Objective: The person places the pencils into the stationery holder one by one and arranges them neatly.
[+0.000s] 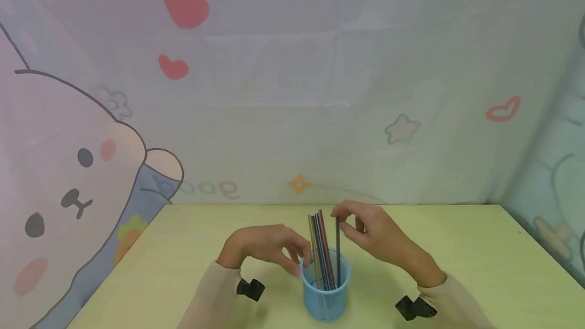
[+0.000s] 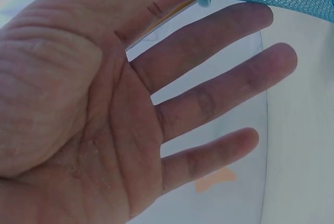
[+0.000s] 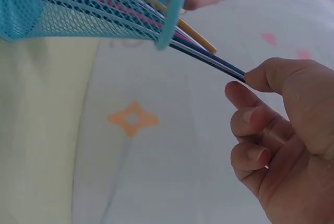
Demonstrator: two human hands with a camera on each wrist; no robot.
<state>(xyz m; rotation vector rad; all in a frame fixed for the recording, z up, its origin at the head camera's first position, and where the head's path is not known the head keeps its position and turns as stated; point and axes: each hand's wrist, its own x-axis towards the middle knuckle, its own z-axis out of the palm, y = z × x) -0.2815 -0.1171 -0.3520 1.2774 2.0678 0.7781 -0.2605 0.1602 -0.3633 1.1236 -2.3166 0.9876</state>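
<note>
A light blue mesh pen holder [image 1: 325, 303] stands on the table with several slim pencils [image 1: 322, 255] leaning together in it, yellow, dark and red among them. Apart from that bunch, a dark pencil [image 1: 338, 250] stands near the holder's right side. My right hand [image 1: 377, 230] pinches its upper end between thumb and index finger [image 3: 239, 93], the other fingers loosely curled. At the holder's left rim is my left hand [image 1: 269, 245], thumb and index finger right at the edge. In the left wrist view its other three fingers [image 2: 224, 96] stretch out straight beside the mesh.
The pale yellow table [image 1: 192, 248] reaches back to a printed cloth [image 1: 283, 131] with hearts and a large bear. Each sleeve carries a small black wrist camera [image 1: 250, 289] near the cuff.
</note>
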